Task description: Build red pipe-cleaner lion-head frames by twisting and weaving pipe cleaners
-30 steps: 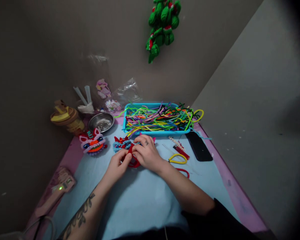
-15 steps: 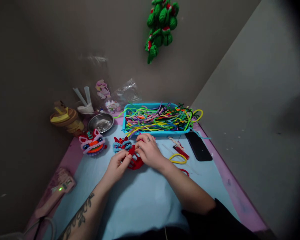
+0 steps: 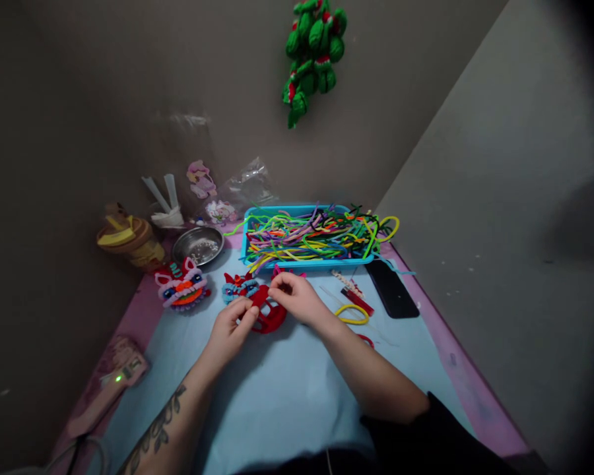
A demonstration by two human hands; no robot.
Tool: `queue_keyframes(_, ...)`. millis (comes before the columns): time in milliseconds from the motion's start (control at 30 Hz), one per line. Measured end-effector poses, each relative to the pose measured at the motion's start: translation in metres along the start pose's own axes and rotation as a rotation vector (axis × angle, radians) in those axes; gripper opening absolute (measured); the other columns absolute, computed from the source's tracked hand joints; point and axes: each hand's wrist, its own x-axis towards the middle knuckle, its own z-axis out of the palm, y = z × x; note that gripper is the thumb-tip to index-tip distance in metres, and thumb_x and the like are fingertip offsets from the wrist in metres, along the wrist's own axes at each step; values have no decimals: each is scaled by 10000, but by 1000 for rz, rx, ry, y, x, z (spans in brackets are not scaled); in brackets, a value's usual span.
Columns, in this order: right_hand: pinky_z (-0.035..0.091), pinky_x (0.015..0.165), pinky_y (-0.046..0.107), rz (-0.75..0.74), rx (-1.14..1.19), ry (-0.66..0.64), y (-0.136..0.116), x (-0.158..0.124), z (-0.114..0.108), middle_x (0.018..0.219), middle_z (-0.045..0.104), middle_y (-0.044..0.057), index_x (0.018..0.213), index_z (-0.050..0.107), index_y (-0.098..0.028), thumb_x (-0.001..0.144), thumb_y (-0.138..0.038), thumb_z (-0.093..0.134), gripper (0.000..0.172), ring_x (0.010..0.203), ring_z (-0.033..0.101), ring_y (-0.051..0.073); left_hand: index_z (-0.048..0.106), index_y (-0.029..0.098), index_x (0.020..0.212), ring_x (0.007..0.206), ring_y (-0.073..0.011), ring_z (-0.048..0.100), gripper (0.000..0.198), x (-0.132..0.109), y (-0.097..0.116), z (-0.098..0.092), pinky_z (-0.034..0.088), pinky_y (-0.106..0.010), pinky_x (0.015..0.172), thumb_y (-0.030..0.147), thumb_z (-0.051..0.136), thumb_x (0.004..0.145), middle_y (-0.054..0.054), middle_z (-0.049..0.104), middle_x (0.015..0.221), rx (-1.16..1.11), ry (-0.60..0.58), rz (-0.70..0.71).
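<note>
Between my hands is a red piece bent from fuzzy pipe cleaners [image 3: 272, 320], with openings through it. My left hand [image 3: 231, 330] pinches its left edge between thumb and fingertips. Thumb and fingers of my right hand [image 3: 297, 297] are closed in a pinch at its upper right edge; a thin strand there would be too small to make out. Just behind the red piece sits a blue and red lion head [image 3: 239, 286], partly covered by my left fingers. Something pink and red [image 3: 278, 271] shows behind my right hand.
A blue tray [image 3: 311, 266] of colourful pipe cleaners stands at the back. To the left are a pink lion head [image 3: 182, 290], metal bowl [image 3: 198, 258], lidded cup [image 3: 137, 244] and pink corded tool [image 3: 111, 389]. On the right lie a phone [image 3: 393, 290], red lighter [image 3: 359, 301] and yellow loop [image 3: 352, 315].
My right fingers have drawn back slightly from the middle of the red piece, so more of it shows. My left hand keeps its pinch. The whole view has shifted slightly.
</note>
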Motion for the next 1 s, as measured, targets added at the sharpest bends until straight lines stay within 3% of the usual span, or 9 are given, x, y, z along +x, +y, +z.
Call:
queue_keyframes(267,357,530,214,68,238,-62,-2,-3,4,616,527,-55,755,530,-189,685,-305,643,176,556,468,93,549,187,649,643,-154,499,284,0,4,1,397,-259,630,349,468,868,-5,519,655,80,22,45)
queue_keyframes(733,289,465,187,161,523,46,-3,-6,12,511,496,-111,747,412,-215,581,-294,724,362,427,392,57,558,174,626,614,-144,470,304,3,1,-4,397,-253,614,388,501,835,2,519,624,-44,-15,-30)
queue_keyframes(867,289,457,196,117,408,37,-6,-7,9,521,490,-102,752,434,-218,622,-305,695,305,434,399,71,591,171,651,657,-155,505,318,3,1,-7,422,-259,654,421,512,830,-13,561,661,-46,-39,-54)
queue_keyframes(1000,319,478,208,52,224,63,-5,-7,9,555,501,-81,736,464,-214,667,-288,655,216,486,435,89,639,172,794,741,-177,561,247,4,4,-5,447,-277,717,402,549,807,-35,642,774,-30,12,-79)
